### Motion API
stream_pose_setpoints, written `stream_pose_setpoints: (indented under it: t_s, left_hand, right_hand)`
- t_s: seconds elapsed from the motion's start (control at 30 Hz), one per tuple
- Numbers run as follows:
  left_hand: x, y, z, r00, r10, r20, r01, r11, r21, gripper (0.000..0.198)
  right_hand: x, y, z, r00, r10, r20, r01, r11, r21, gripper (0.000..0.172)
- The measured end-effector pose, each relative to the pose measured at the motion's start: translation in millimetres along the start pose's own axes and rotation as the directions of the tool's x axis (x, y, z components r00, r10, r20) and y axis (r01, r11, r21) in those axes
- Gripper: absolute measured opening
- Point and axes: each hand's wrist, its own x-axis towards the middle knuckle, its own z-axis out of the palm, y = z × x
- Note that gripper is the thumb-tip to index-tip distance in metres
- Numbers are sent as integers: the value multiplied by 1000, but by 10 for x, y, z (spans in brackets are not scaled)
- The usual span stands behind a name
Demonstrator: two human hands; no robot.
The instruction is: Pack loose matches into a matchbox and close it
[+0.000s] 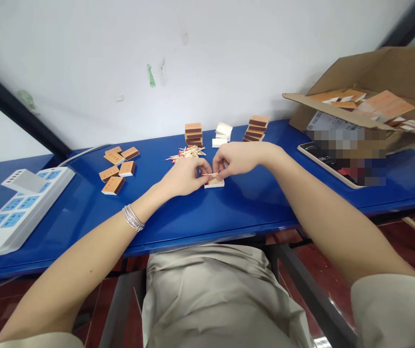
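Observation:
My left hand (184, 177) and my right hand (236, 158) meet over a small white matchbox tray (215, 182) lying on the blue table (236, 208). Both hands have their fingers curled and pinched on the tray, which holds pale matchsticks. Just behind them a loose heap of matchsticks (186, 153) lies on the table. A silver bracelet sits on my left wrist.
Several closed brown matchboxes (117, 169) lie scattered at the left. Two stacks of matchboxes (193, 134) (256, 128) and white trays (222, 134) stand by the wall. A white power strip (15, 208) is far left; a scale (325, 162) and an open cardboard box (374, 106) at the right.

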Motion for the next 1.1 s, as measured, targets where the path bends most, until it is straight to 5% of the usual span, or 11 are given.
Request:
stream_pose_setpoints:
  t_s: [0.3,0.9,1.1]
  left_hand:
    - [1,1,63,999,49,-3,-49,997,54,10]
    - [-12,-12,87,991,132,-10,-130,986,100,16]
    - [-28,16,-80,993,111,45,-116,984,132,19]
  right_hand:
    - [-47,167,-73,998,65,-13,-64,998,28,29]
    - [18,-11,7,998,66,-17,-67,996,-55,21]
    - [13,-12,2,998,62,-17,-63,997,-35,18]
